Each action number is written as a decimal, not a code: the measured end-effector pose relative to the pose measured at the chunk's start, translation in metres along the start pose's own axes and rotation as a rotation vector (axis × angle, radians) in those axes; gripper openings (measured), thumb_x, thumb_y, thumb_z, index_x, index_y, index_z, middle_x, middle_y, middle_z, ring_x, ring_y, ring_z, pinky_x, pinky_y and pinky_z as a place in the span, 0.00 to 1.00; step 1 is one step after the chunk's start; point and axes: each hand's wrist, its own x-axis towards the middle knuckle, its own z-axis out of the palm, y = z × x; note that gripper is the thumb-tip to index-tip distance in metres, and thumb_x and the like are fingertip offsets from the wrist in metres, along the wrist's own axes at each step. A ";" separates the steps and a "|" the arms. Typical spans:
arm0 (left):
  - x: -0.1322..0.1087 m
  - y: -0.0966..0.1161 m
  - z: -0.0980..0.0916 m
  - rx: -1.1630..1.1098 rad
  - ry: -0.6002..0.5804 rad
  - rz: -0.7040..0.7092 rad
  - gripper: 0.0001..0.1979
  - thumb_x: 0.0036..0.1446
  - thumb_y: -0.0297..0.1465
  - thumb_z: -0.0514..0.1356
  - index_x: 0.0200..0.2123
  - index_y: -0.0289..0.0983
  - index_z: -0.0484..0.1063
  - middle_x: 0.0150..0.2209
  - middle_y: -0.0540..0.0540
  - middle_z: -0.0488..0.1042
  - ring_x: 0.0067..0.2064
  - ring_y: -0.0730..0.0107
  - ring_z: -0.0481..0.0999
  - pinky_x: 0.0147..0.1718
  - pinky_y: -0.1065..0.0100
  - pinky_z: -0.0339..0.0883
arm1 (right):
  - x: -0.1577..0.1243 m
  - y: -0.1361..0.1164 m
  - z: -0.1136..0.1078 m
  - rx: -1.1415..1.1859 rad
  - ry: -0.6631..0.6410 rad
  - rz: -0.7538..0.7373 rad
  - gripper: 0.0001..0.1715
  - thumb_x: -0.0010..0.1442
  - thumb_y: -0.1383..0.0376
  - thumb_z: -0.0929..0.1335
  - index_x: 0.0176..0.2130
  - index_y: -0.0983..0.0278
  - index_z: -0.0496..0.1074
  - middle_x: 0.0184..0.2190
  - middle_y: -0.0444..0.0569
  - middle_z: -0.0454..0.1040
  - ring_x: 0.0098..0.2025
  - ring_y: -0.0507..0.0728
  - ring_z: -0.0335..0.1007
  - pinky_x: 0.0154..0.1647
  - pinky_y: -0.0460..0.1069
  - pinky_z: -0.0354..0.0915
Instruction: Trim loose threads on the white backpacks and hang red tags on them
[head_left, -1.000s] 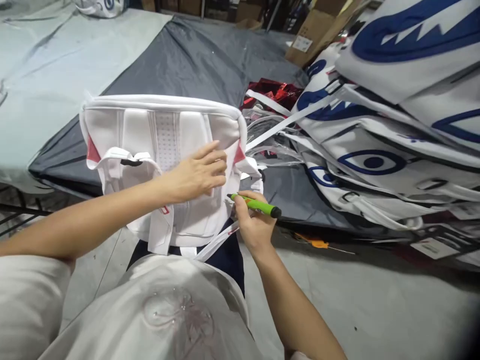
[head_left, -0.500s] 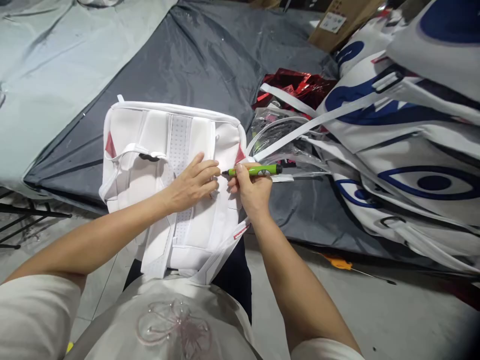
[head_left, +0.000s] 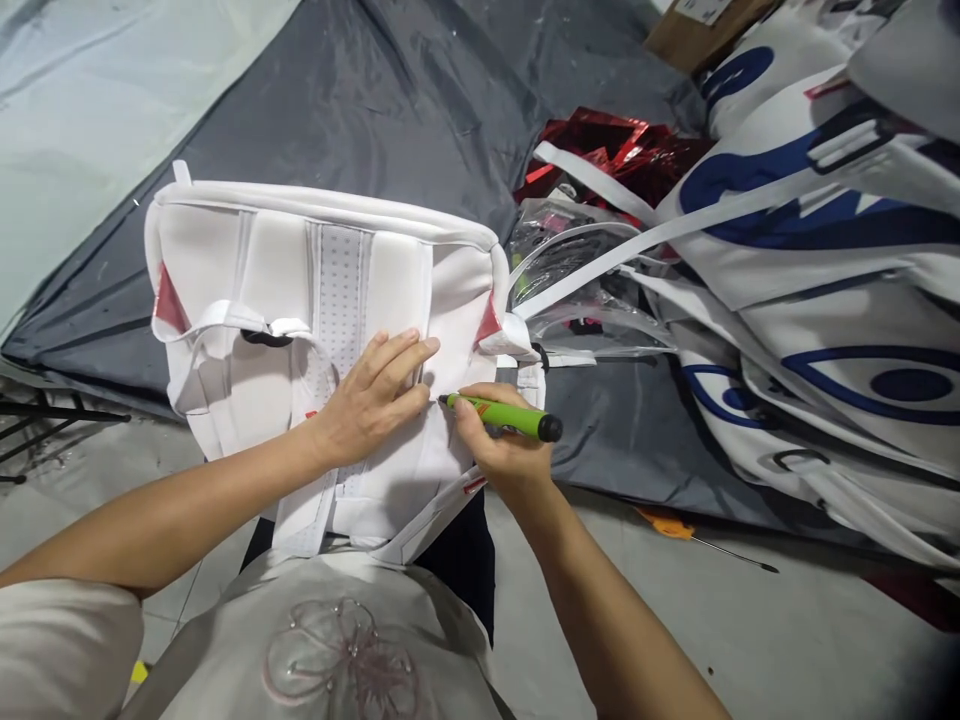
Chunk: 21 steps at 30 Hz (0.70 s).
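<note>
A white backpack (head_left: 277, 250) lies with its strap side up, partly over my lap and partly on the grey-covered table. It has a perforated centre panel, red corner patches and a strap with a black buckle (head_left: 266, 338). My left hand (head_left: 375, 395) rests flat on the panel right of centre, fingers stretched out. In my right hand (head_left: 506, 440) is a green marker (head_left: 510, 417) with a black end. Its dark tip points left and meets the white fabric just beside my left fingertips, though whether it touches is hard to tell.
Several white bags with blue eye designs (head_left: 870, 385) are piled on the right, their straps trailing toward the backpack. Red foil (head_left: 615, 150) and clear plastic bags (head_left: 570, 250) lie behind it. A cardboard box (head_left: 697, 35) stands at the back. An orange-handled tool (head_left: 667, 524) is on the floor.
The marker and my right hand have moved down, nearer the camera, and the marker now slants. My left hand has shifted slightly left and down. The backpack appears larger and closer.
</note>
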 end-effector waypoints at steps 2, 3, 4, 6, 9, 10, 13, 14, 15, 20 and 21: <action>0.001 0.001 -0.001 0.004 -0.002 0.001 0.06 0.61 0.24 0.61 0.40 0.38 0.68 0.60 0.39 0.68 0.71 0.59 0.54 0.66 0.51 0.63 | -0.002 0.002 0.002 -0.022 -0.016 -0.012 0.07 0.62 0.61 0.69 0.33 0.60 0.75 0.29 0.46 0.78 0.32 0.56 0.75 0.38 0.52 0.70; 0.001 0.001 -0.001 0.006 -0.002 0.000 0.06 0.62 0.24 0.61 0.40 0.38 0.68 0.61 0.39 0.69 0.71 0.60 0.54 0.66 0.52 0.63 | -0.003 0.002 0.003 -0.025 -0.007 -0.009 0.07 0.62 0.61 0.69 0.33 0.60 0.75 0.29 0.46 0.78 0.32 0.57 0.75 0.38 0.53 0.71; 0.000 0.001 -0.001 0.007 -0.002 -0.001 0.06 0.62 0.24 0.61 0.40 0.39 0.68 0.61 0.40 0.69 0.71 0.60 0.55 0.66 0.52 0.63 | -0.003 0.003 0.003 -0.028 0.008 -0.005 0.08 0.62 0.60 0.69 0.33 0.60 0.75 0.30 0.47 0.78 0.33 0.57 0.75 0.38 0.53 0.71; 0.000 0.001 -0.001 0.006 0.002 -0.002 0.06 0.62 0.24 0.61 0.40 0.39 0.68 0.61 0.40 0.69 0.71 0.61 0.56 0.66 0.52 0.63 | -0.004 0.004 0.002 -0.034 0.022 0.003 0.07 0.62 0.60 0.69 0.34 0.60 0.75 0.31 0.47 0.78 0.34 0.57 0.75 0.39 0.53 0.72; -0.001 0.000 0.000 0.000 0.014 -0.006 0.06 0.62 0.24 0.60 0.41 0.39 0.68 0.61 0.41 0.69 0.70 0.61 0.57 0.65 0.52 0.64 | -0.005 0.003 0.001 -0.057 0.018 0.016 0.07 0.62 0.60 0.69 0.34 0.60 0.75 0.31 0.47 0.78 0.34 0.57 0.76 0.39 0.53 0.72; -0.001 0.000 0.000 0.001 0.018 -0.008 0.06 0.63 0.24 0.60 0.41 0.40 0.68 0.61 0.42 0.69 0.70 0.61 0.58 0.64 0.52 0.65 | -0.006 0.003 0.001 -0.059 0.024 0.020 0.08 0.62 0.59 0.69 0.35 0.60 0.75 0.31 0.47 0.78 0.34 0.57 0.76 0.39 0.54 0.73; 0.001 0.000 -0.001 0.012 0.036 0.005 0.05 0.63 0.24 0.60 0.40 0.39 0.67 0.59 0.41 0.71 0.70 0.61 0.58 0.64 0.53 0.67 | -0.006 0.001 0.002 -0.053 0.045 0.027 0.07 0.62 0.59 0.69 0.35 0.60 0.75 0.31 0.48 0.78 0.34 0.57 0.76 0.39 0.53 0.73; 0.002 0.000 -0.001 0.016 0.037 0.011 0.05 0.63 0.24 0.60 0.40 0.39 0.67 0.58 0.41 0.71 0.70 0.61 0.57 0.64 0.53 0.66 | -0.005 0.000 0.002 -0.050 0.049 0.028 0.07 0.62 0.60 0.69 0.35 0.60 0.75 0.31 0.47 0.78 0.34 0.57 0.76 0.39 0.53 0.72; 0.003 0.001 -0.002 0.018 0.040 0.015 0.05 0.62 0.24 0.60 0.40 0.38 0.68 0.58 0.40 0.71 0.70 0.60 0.57 0.64 0.53 0.66 | -0.004 -0.001 0.002 -0.044 0.052 0.031 0.06 0.62 0.61 0.69 0.34 0.60 0.74 0.30 0.47 0.78 0.33 0.57 0.75 0.38 0.52 0.72; 0.002 0.000 -0.001 0.000 0.042 0.019 0.05 0.62 0.24 0.61 0.40 0.37 0.68 0.58 0.39 0.71 0.71 0.60 0.55 0.66 0.53 0.63 | 0.021 -0.012 -0.002 -0.035 -0.082 0.010 0.09 0.62 0.62 0.68 0.30 0.62 0.72 0.25 0.45 0.75 0.25 0.53 0.70 0.28 0.48 0.64; 0.000 0.000 0.000 -0.006 0.036 0.015 0.06 0.62 0.24 0.61 0.40 0.38 0.68 0.59 0.40 0.71 0.71 0.61 0.55 0.66 0.53 0.63 | 0.029 -0.014 -0.003 -0.074 -0.165 -0.007 0.11 0.62 0.61 0.67 0.28 0.62 0.70 0.23 0.45 0.74 0.24 0.53 0.68 0.27 0.48 0.62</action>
